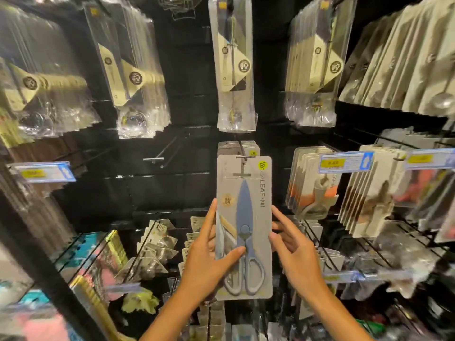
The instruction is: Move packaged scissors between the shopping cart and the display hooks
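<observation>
Scissors pack: the packaged scissors [243, 227] are in the centre of the frame, upright, a grey card with blue-grey scissors under clear plastic, blade tip up and handles down.
Hook: the top slot of the card sits at the metal display hook [242, 153], whose front bar shows just above the card; whether the card hangs on it fully I cannot tell.
Packs behind: more cards of the same kind [237, 146] hang just behind, their tops visible above the front card.
Left hand: the left hand [209, 252] holds the pack at its left edge, thumb lying across the front near the scissors' pivot, index finger stretched up along the edge.
Right hand: the right hand [293, 244] is at the right edge of the card, fingers straight and relaxed, fingertips touching or just beside the edge; it does not grip.
Position between hands: the lower half of the pack lies between the two hands.
Around: packaged spoons [234, 62] hang in the upper centre; a blue and yellow price tag [344, 162] is at the right middle.
</observation>
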